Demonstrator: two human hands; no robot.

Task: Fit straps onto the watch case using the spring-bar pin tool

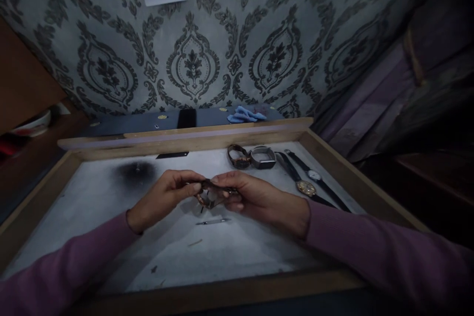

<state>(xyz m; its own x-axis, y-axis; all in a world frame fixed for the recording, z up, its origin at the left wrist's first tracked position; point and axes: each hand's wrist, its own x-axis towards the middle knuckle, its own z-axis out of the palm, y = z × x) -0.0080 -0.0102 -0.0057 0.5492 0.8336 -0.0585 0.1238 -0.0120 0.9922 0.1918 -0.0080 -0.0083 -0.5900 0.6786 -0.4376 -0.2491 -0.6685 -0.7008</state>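
Observation:
Between both hands is a dark, coppery wristwatch (204,201), raised a little over the white board. My left hand (165,196) pinches one side of its band with thumb and fingers. From the other side my right hand (255,197) grips the band, its fingers curled around and partly hiding it. Below the watch a thin metal spring bar tool (214,221) lies on the board. Behind my right hand rest a brown-gold bracelet watch (239,157) and a silver bracelet watch (263,157).
Two dark-strapped watches, one with a gold dial (306,187) and one with a white dial (314,175), lie at right. A wooden frame (218,137) rims the white surface. Behind it are a blue cloth (245,114) and a black phone-like slab (186,118).

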